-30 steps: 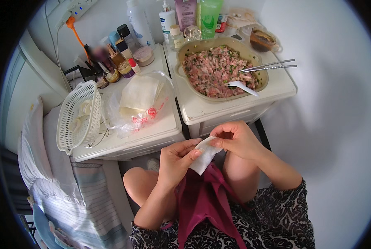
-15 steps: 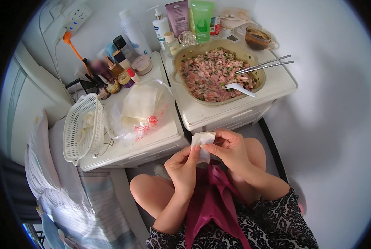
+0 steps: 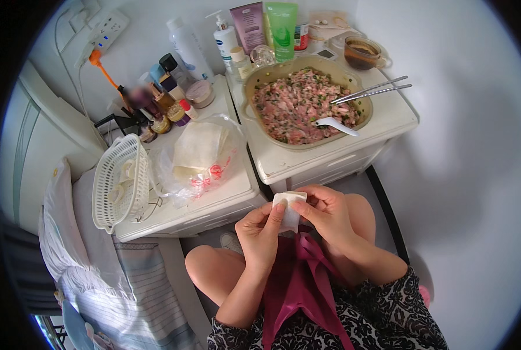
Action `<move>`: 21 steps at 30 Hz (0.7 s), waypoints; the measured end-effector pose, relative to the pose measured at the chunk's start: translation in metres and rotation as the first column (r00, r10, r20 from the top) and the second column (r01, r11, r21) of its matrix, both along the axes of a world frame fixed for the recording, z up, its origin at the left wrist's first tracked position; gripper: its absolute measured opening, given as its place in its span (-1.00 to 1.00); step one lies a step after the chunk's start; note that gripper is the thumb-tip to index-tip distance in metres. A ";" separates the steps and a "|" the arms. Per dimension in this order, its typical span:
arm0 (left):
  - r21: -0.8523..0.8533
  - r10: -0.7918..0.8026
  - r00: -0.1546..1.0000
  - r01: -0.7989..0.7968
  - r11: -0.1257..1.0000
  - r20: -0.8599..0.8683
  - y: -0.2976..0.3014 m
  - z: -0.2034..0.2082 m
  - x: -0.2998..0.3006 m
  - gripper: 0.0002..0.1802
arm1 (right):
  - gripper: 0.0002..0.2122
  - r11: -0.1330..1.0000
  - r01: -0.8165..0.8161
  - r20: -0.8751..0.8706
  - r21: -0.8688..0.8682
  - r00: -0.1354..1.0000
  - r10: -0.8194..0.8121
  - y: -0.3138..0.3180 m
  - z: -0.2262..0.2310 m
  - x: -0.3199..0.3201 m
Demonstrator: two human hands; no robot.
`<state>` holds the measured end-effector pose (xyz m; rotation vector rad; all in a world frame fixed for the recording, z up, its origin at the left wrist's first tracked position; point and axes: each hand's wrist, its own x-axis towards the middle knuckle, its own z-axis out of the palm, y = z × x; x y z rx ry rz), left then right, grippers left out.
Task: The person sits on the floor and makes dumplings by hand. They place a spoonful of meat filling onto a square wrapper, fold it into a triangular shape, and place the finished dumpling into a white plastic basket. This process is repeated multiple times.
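Both hands (image 3: 295, 224) apparently still pinch wrapper (image 3: 288, 209), unchanged.

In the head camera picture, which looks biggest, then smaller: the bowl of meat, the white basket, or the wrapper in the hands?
1. Bowl of meat.
2. White basket, somewhat smaller.
3. Wrapper, smallest by far, though nearest the camera, pinched by the left hand and right hand.

Bright, even daylight, soft and diffuse; white wall (image 3: 464, 175) washed pale, near overexposed. Shadows faint, darkest under cabinet edges and between knees. Mild sheen on plastic bag (image 3: 199, 154). Fisheye bends cabinet edges toward rim; black vignette rings frame. Centre sharp; one small bottle (image 3: 138, 98) blurred; lower left corner soft and dim.
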<state>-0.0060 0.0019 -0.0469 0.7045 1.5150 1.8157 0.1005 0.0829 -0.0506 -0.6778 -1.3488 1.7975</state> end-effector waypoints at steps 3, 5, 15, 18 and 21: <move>-0.028 -0.009 0.999 0.007 1.000 -0.044 0.000 -0.001 -0.001 -0.84 | -0.85 0.996 0.022 0.026 0.087 0.999 -0.025 0.003 -0.005 0.001; -0.047 -0.002 0.998 -0.001 0.999 -0.065 0.000 -0.003 -0.002 -0.84 | -0.85 0.989 0.018 0.069 0.149 0.997 -0.028 0.006 -0.006 0.003; -0.082 -0.142 0.989 0.145 0.986 0.052 0.002 -0.002 -0.014 -0.83 | -0.84 0.990 -0.094 0.176 0.109 0.982 0.074 0.021 0.001 0.001; -0.055 -0.153 0.982 0.160 0.986 0.108 0.001 -0.004 -0.017 -0.82 | -0.83 0.988 -0.131 0.192 0.077 0.975 0.115 0.023 0.004 -0.004; -0.053 -0.158 0.983 0.163 0.985 0.090 -0.002 -0.004 -0.020 -0.82 | -0.83 0.983 -0.129 0.198 0.128 0.975 0.102 0.025 0.004 -0.006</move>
